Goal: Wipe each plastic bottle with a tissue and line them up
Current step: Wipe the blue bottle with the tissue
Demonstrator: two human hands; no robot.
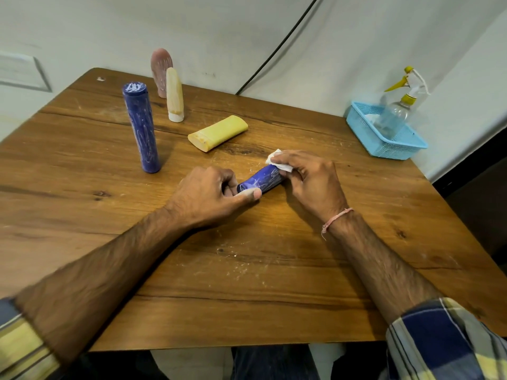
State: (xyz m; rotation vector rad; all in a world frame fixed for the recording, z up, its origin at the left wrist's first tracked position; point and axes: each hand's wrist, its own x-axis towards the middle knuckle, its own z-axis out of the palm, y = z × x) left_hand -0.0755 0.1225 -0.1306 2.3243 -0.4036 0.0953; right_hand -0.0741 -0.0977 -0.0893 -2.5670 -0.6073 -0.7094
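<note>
wooden table (247, 283) boards, scratched and flecked with white specks, are set against a pale wall, down which a black cable (279, 45) is run to the far edge. near the middle a short blue bottle (260, 181) is held slantwise, low over the top; whether it touches the wood cannot be told. its near end is gripped by the left hand (211, 198), with the fingers curled tightly round it and the thumb laid along its side. its far end is covered by a white tissue (277, 160), which is pinched against it by the curled fingers and thumb of the right hand (310, 182).

just beyond the short blue bottle a yellow bottle (219, 133) is laid flat. to the far left of it a tall blue bottle (142, 127) is stood upright, well apart. farther beyond, a cream bottle (174, 94) and a pink bottle (160, 67) are stood close together, the pink one nearest the far edge.

well to the far right of the short blue bottle, a light blue basket (384, 144) is placed at the table's right edge, with a clear spray bottle (397, 111) stood in it. between the short blue bottle and the near edge a wide stretch of tabletop is crossed by both forearms.
</note>
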